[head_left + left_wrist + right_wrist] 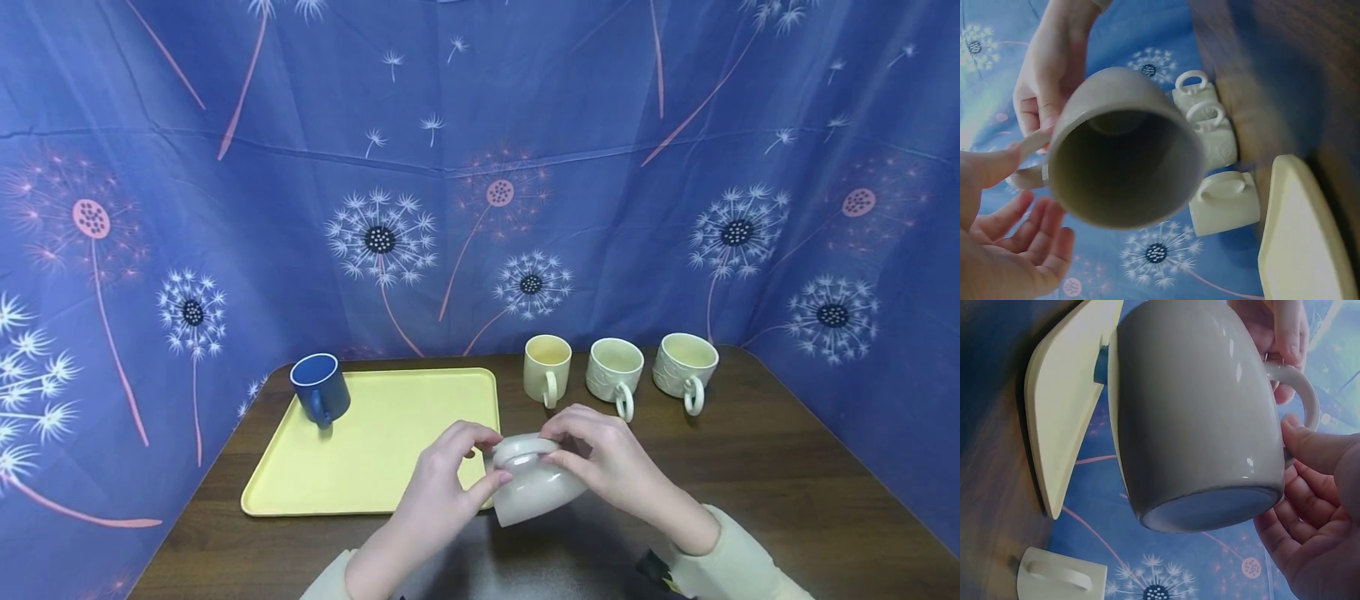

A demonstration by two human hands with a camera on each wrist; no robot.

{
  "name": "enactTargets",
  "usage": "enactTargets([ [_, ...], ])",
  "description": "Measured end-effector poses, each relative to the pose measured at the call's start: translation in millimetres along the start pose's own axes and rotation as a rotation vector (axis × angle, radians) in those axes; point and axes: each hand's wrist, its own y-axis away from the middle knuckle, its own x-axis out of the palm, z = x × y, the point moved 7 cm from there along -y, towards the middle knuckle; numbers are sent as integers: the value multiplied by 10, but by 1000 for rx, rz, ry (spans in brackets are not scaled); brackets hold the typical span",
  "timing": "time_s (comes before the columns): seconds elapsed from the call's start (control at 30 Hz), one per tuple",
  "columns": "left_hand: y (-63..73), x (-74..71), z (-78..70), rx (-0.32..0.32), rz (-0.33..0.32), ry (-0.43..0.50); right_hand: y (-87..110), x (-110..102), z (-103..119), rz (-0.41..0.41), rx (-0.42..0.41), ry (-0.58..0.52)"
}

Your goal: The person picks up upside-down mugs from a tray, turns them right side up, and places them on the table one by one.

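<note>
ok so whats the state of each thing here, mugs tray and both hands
white mug: held off the table, tipped on its side, handle up, empty
left hand: pinches the white mug at its handle
right hand: grips the white mug from the other side
blue mug: upright on the tray's far left corner
yellow tray: flat on the table
three cream mugs: upright in a row on the table

White mug (534,489) tipped sideways above table edge.
</note>
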Motion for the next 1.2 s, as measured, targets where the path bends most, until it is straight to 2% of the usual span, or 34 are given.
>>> enactTargets([
  [0.17, 25, 54, -19, 79, -62, 52, 38, -17, -26, -22, 65, -4],
  [0.47, 20, 91, -65, 157, -147, 71, 97, -53, -15, -75, 89, -15],
  [0.67, 16, 74, -77, 184, -206, 80, 103, -37, -13, -66, 117, -38],
  [0.9, 16, 55, -68, 192, -224, 73, 103, -20, -10, -49, 132, -44],
  [1.2, -48, -5, -128, 246, -222, 59, 102, 1, -36, -44, 120, -90],
])
